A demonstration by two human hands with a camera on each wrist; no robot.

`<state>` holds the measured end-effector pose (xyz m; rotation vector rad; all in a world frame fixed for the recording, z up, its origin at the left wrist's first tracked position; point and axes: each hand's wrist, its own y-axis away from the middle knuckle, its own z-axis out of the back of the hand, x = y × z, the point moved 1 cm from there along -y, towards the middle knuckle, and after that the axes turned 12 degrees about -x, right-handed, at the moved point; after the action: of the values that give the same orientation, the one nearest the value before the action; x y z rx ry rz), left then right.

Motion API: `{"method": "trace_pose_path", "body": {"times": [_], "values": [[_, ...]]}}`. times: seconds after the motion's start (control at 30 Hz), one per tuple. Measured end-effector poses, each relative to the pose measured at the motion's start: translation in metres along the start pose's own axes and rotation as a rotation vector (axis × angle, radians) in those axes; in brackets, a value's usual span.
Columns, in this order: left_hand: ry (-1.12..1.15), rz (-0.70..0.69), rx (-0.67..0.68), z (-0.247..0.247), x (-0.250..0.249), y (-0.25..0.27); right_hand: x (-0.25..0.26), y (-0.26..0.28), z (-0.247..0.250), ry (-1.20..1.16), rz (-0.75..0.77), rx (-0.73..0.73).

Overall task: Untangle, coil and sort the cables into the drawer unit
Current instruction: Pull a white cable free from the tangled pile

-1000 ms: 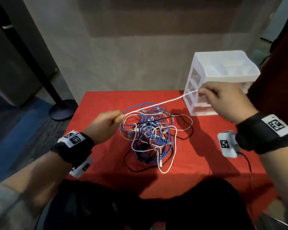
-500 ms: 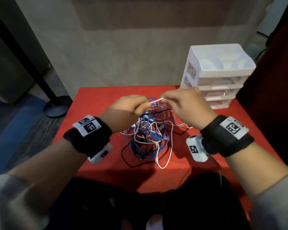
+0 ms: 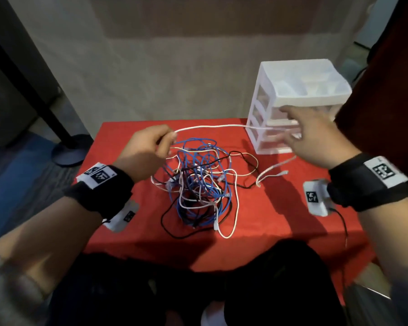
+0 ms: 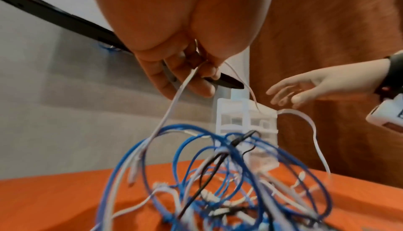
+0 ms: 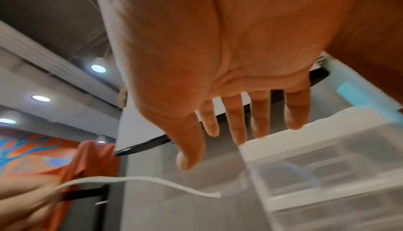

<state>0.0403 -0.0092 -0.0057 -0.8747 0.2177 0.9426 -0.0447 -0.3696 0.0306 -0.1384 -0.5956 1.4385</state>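
Pinching the white cable at frame centre, left hand risks dragging the tangle; right hand spread wide, empty.

text: we read none | wristbands: black-and-white square marker codes only | wrist cameras: same marker codes, no words

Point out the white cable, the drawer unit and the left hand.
white cable (image 3: 210, 126): head view, taut span between the hands.
drawer unit (image 3: 302, 102): head view, top front rim.
left hand (image 3: 144, 151): head view, back of hand.
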Motion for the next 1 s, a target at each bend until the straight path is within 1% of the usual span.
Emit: {"method": "trace_pose_path", "body": {"times": [0.07, 0.13, 0.2, 0.23, 0.3, 0.33, 0.43, 0.47, 0.57, 0.63, 0.7, 0.8, 0.9, 1.0], "values": [[0.013, -0.101, -0.006, -0.002, -0.023, -0.006, 0.027, 0.009, -0.008, -0.026, 0.093, -0.021], [0.014, -0.212, 0.027, -0.009, -0.047, -0.011, 0.063, 0.017, -0.015, -0.105, 0.234, -0.036], [0.029, -0.291, 0.07, -0.015, -0.065, -0.013, 0.093, 0.022, -0.022, -0.132, 0.335, -0.018], [0.042, -0.306, 0.087, -0.018, -0.072, -0.013, 0.102, 0.023, -0.025, -0.143, 0.361, -0.016], [0.055, -0.289, 0.105, -0.02, -0.078, -0.013, 0.106, 0.018, -0.024, -0.182, 0.362, -0.046], [0.062, -0.258, 0.108, -0.019, -0.076, -0.011, 0.101, 0.014, -0.021, -0.196, 0.339, -0.067], [0.08, -0.119, 0.122, -0.015, -0.061, -0.005, 0.074, 0.001, -0.002, -0.285, 0.199, -0.105], [0.069, -0.092, 0.132, -0.013, -0.054, -0.002, 0.063, -0.002, 0.006, -0.304, 0.164, -0.133], [0.054, -0.02, 0.19, -0.012, -0.04, 0.005, 0.03, -0.007, 0.025, -0.273, 0.077, -0.193], [0.088, 0.029, 0.217, -0.015, -0.04, 0.006, 0.011, -0.008, 0.03, -0.184, 0.062, -0.18], [0.144, 0.058, 0.233, -0.023, -0.049, 0.007, -0.003, -0.008, 0.03, -0.091, 0.043, -0.136], [0.272, 0.149, 0.261, -0.047, -0.067, 0.01, -0.028, -0.01, 0.023, -0.08, -0.058, -0.078], [0.269, 0.159, 0.335, -0.075, -0.08, 0.022, -0.061, -0.015, 0.01, -0.01, -0.16, -0.061], [0.164, 0.078, 0.499, -0.097, -0.087, 0.041, -0.088, -0.013, -0.004, 0.029, -0.289, 0.026]]}}
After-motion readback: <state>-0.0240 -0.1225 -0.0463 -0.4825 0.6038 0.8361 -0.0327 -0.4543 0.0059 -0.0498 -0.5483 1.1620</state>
